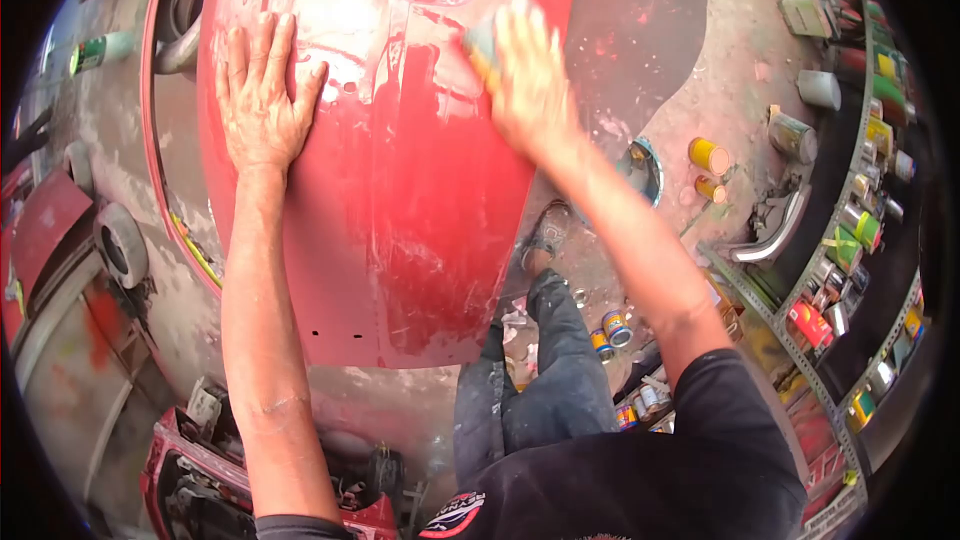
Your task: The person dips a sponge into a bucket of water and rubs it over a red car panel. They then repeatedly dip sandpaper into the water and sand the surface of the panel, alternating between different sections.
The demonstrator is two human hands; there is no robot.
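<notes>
A red car door panel [420, 190], glossy and wet-looking in places, lies in front of me. My left hand [262, 105] rests flat on its left part, fingers spread, with nothing in it. Toward the panel's upper right, my right hand [530, 80] is pressed around a grey and yellow pad [482, 48], seemingly a sanding pad. That hand is smeared by motion, and its palm hides part of the pad. The pad appears to touch the red surface.
At right, a metal shelf rack [800, 290] carries several paint cans. Yellow cans [708, 155] and a blue-rimmed bucket [652, 175] stand on the floor. A tyre [120, 245] is at left. Red car parts [165, 450] lie lower left, and small blue-and-yellow cans [617, 328] sit near my legs.
</notes>
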